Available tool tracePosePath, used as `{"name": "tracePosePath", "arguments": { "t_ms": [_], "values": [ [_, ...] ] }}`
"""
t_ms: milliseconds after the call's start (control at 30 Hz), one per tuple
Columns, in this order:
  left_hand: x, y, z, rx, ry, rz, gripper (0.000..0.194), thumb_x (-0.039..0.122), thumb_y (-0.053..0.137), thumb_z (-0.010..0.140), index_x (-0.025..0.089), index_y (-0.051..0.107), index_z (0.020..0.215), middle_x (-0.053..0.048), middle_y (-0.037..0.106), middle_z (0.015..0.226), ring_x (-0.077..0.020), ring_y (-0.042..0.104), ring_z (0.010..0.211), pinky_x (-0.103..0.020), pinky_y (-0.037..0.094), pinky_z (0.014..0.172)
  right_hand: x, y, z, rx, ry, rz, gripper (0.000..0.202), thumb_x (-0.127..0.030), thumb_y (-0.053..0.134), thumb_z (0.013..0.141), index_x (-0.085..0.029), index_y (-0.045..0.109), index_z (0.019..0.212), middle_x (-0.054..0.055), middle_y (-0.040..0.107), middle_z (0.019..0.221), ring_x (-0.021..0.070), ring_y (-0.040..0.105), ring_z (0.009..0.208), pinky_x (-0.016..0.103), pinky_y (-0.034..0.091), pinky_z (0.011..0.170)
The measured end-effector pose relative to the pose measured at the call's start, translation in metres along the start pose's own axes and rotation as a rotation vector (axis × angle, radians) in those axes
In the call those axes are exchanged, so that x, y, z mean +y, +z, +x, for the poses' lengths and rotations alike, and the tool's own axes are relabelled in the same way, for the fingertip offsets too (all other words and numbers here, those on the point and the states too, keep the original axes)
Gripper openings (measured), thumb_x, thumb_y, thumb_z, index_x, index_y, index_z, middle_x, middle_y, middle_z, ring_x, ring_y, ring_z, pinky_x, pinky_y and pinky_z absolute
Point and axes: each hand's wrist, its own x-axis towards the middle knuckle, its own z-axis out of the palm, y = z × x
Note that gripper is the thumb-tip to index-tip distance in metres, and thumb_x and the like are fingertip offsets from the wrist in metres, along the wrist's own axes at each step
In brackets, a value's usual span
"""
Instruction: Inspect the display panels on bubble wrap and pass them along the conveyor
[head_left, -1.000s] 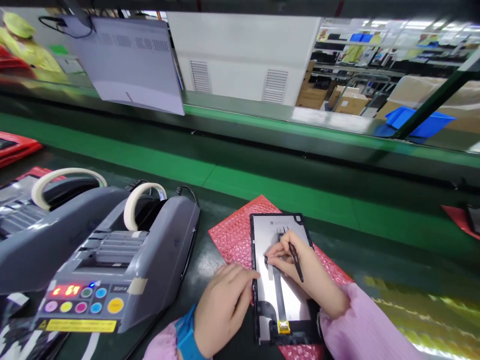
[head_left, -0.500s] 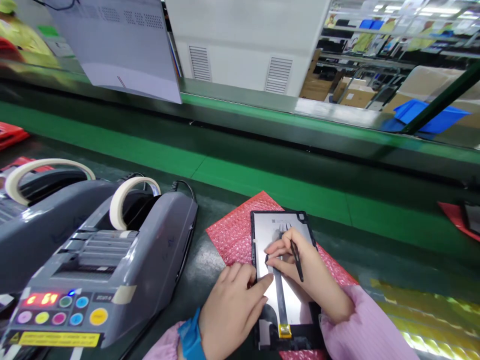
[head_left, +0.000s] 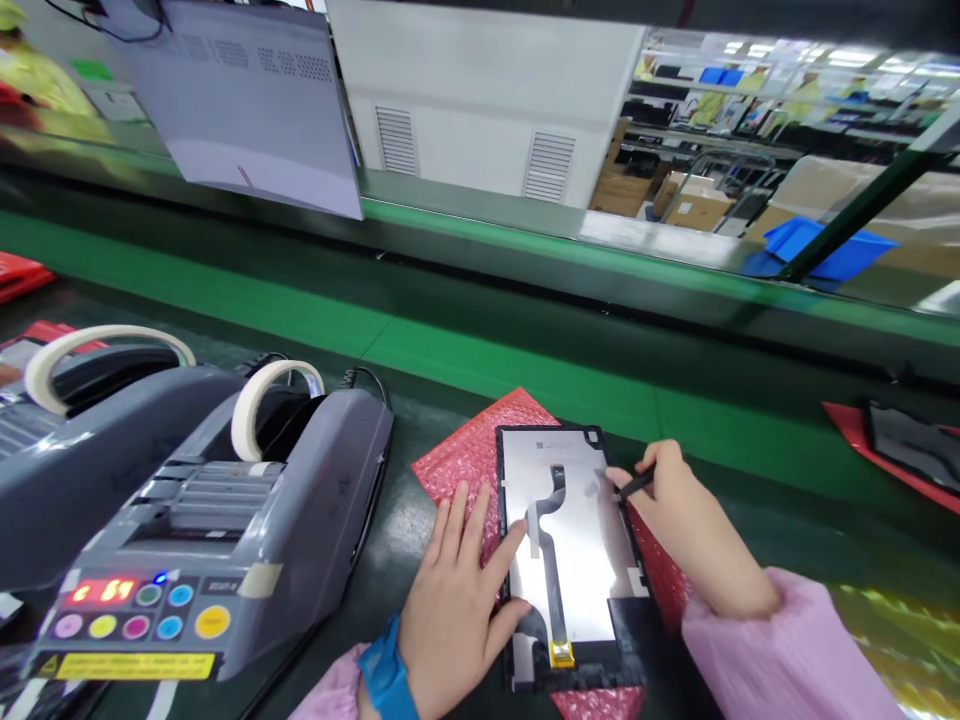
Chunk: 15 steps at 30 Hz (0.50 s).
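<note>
A panel (head_left: 574, 560) lies back-up on a red bubble sheet (head_left: 465, 465) near the front edge of the tabletop (head_left: 405, 530), a dark flex cable (head_left: 553, 560) running down its silver back to a yellow tab at the near end. The left hand (head_left: 457, 600) rests flat and spread on the panel's left edge, thumb pressing the silver face, fingers on the sheet; it grips nothing. The right hand (head_left: 679, 520) sits at the panel's right edge, fingers pinched around dark tweezers (head_left: 636, 485) whose tip points at the upper right part of the panel. Just left of the sheet stands a grey tape dispenser (head_left: 225, 540) with a roll of tape (head_left: 266, 405) and coloured buttons, a second one beside it. Beyond the sheet runs a green belt (head_left: 525, 370). Another red sheet with a dark part (head_left: 900, 445) lies at the tabletop's right edge, well apart.
</note>
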Motion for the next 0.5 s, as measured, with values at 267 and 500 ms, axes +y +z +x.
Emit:
{"name": "tracePosePath", "arguments": {
  "t_ms": [267,500],
  "values": [
    [-0.014,-0.003,0.005,0.082,0.065,-0.007,0.066,0.042,0.054,0.098,0.019,0.032,0.157,-0.021,0.04,0.158,-0.0433,0.035,0.145,-0.06,0.045,0.105,-0.003,0.001,-0.014,-0.033,-0.085,0.391,0.037,-0.038,0.07,0.077,-0.029,0.036,0.088,-0.01,0.044,0.067,0.0142,0.047,0.055,0.026,0.039,0.053],
    [-0.027,0.005,0.016,0.206,0.127,0.145,0.053,0.036,0.05,0.099,0.02,0.042,0.149,-0.01,0.056,0.148,-0.0362,0.051,0.137,-0.054,0.055,0.099,0.007,-0.017,0.108,0.323,-0.141,0.276,0.02,-0.036,0.056,0.097,-0.025,0.042,0.105,-0.003,0.054,0.091,0.0143,0.06,0.078,0.03,0.053,0.073]
  ]
}}
